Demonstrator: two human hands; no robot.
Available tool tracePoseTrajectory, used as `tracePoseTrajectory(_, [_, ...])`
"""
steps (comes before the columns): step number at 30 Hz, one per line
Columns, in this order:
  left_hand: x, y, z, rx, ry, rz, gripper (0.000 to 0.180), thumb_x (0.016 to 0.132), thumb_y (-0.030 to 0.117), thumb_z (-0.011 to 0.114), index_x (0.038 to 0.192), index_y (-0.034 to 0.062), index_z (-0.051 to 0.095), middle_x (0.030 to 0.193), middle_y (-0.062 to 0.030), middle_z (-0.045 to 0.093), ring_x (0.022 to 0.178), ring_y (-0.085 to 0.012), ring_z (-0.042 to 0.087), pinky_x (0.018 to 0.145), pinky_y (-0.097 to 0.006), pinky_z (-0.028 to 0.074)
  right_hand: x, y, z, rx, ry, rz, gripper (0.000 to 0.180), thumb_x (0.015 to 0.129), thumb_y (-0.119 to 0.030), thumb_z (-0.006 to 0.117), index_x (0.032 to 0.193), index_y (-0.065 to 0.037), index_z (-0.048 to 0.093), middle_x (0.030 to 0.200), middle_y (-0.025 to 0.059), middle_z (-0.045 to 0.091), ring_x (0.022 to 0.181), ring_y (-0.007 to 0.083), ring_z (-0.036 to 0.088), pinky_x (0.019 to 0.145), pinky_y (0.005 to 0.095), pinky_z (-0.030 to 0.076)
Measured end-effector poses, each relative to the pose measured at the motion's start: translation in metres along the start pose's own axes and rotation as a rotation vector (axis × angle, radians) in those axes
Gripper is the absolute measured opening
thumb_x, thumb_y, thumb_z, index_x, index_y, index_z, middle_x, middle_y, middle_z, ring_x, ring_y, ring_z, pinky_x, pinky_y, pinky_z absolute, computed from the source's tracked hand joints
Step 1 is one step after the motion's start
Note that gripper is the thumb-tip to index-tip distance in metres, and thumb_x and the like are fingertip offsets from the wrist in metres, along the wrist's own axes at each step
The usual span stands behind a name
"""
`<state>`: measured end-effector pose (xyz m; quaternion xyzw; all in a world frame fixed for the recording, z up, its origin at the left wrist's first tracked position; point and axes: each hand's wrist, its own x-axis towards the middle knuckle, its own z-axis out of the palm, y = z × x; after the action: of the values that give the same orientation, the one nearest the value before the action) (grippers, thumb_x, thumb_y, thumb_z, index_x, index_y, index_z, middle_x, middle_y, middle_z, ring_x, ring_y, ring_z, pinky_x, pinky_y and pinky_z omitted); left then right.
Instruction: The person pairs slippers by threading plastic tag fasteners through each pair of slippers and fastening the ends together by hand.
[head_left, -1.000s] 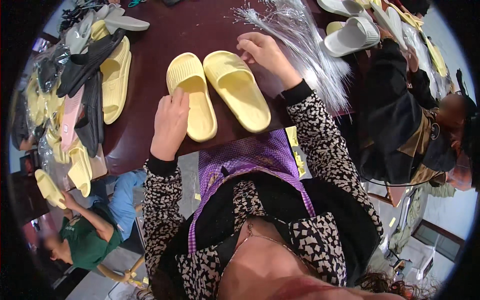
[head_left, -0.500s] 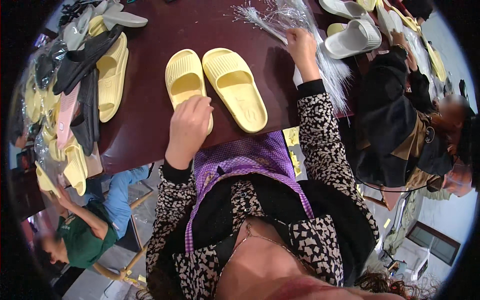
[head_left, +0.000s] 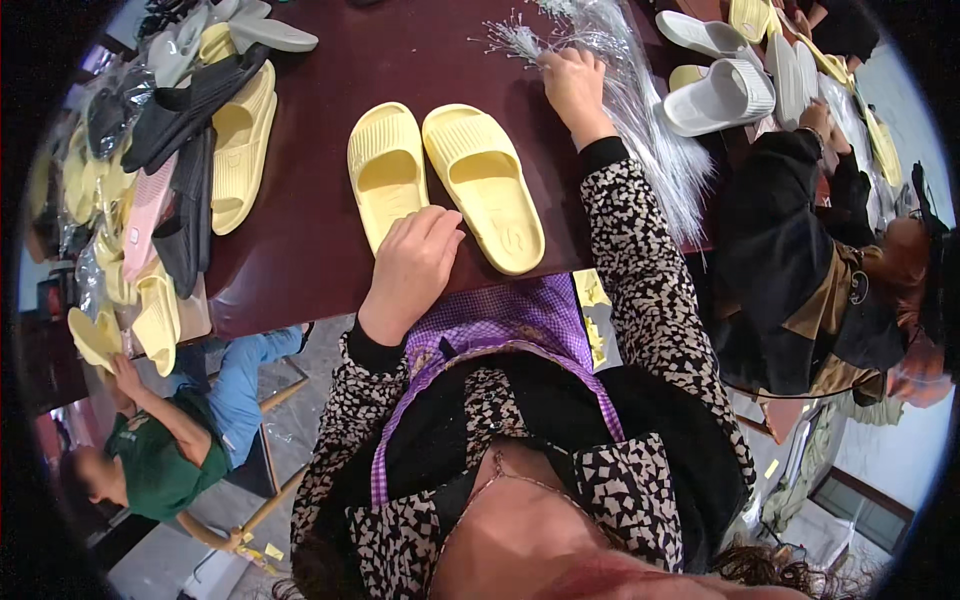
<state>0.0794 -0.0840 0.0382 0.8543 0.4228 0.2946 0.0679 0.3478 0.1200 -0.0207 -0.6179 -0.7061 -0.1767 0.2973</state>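
Two yellow slide sandals lie side by side on the dark red table, toes pointing away from me. My left hand (head_left: 412, 265) rests at the heel of the left slide (head_left: 386, 170), its fingers curled together; whatever may be in them is hidden. The right slide (head_left: 490, 190) lies untouched, its footbed in plain view. Further off to the right, my right hand (head_left: 577, 95) is closed in a pinch at the knobbed ends of thin clear plastic tag strings (head_left: 515, 40). The rest of that long bundle (head_left: 665, 150) spreads beside my right wrist.
At the left edge is a heap with black slides (head_left: 185, 110), a pink slide (head_left: 150, 215) and yellow ones, some in clear bags. Grey slides (head_left: 720, 97) lie at the far right. One co-worker (head_left: 165, 450) sits at left, another (head_left: 790, 260) at right.
My right hand has shifted left, now at the string ends. My left hand remains by the left slide's heel, slightly lower on it. The whole view has shifted a little.
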Motion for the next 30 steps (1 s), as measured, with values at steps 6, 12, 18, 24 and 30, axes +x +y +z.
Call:
tracePoseTrajectory(6, [0.004, -0.003, -0.003, -0.066, 0.015, -0.005, 0.019, 0.081, 0.007, 0.063, 0.098, 0.0014, 0.060, 0.092, -0.0117, 0.061, 0.084, -0.0288, 0.060, 0.074, -0.037, 0.048, -0.005, -0.011, -0.010, 0.094, -0.002, -0.053, 0.007, 0.079, -0.014, 0.065, 0.085, -0.015, 0.068, 0.088, 0.0023, 0.066, 0.091, 0.0239, 0.059, 0.081, 0.0390, 0.040])
tracePoseTrajectory(12, [0.040, -0.025, 0.012, -0.338, 0.154, -0.081, 0.018, 0.083, 0.003, 0.061, 0.100, -0.0019, 0.062, 0.090, -0.0117, 0.064, 0.075, -0.0243, 0.062, 0.066, -0.031, 0.049, -0.017, -0.058, -0.058, 0.530, 0.157, -0.211, 0.006, 0.078, -0.006, 0.065, 0.082, -0.010, 0.066, 0.085, 0.0027, 0.065, 0.082, 0.0221, 0.061, 0.073, 0.0336, 0.042])
tracePoseTrajectory(18, [0.094, -0.030, 0.046, -0.721, 0.225, -0.360, 0.018, 0.087, 0.000, 0.058, 0.103, -0.0023, 0.063, 0.088, -0.0053, 0.064, 0.074, -0.0082, 0.058, 0.066, -0.023, 0.047, -0.031, -0.083, -0.091, 0.671, 0.262, -0.233, 0.012, 0.075, 0.000, 0.066, 0.084, -0.007, 0.065, 0.084, 0.0036, 0.065, 0.079, 0.0218, 0.061, 0.072, 0.0314, 0.043])
tracePoseTrajectory(24, [0.115, -0.018, 0.073, -0.951, 0.240, -0.164, 0.018, 0.088, -0.004, 0.055, 0.103, -0.0014, 0.063, 0.089, -0.0033, 0.064, 0.076, -0.0076, 0.057, 0.068, -0.022, 0.047, -0.037, -0.089, -0.119, 0.738, 0.315, -0.226, 0.015, 0.074, 0.002, 0.066, 0.085, -0.007, 0.064, 0.086, 0.0054, 0.065, 0.079, 0.0221, 0.060, 0.075, 0.0321, 0.044])
tracePoseTrajectory(30, [0.120, -0.007, 0.079, -1.060, 0.334, -0.291, 0.013, 0.091, -0.003, 0.053, 0.098, -0.0005, 0.063, 0.091, -0.0044, 0.064, 0.078, -0.0079, 0.059, 0.070, -0.022, 0.049, -0.040, -0.081, -0.120, 0.765, 0.293, -0.224, 0.016, 0.074, -0.001, 0.068, 0.088, -0.007, 0.065, 0.089, 0.0056, 0.066, 0.083, 0.0242, 0.060, 0.078, 0.0339, 0.044])
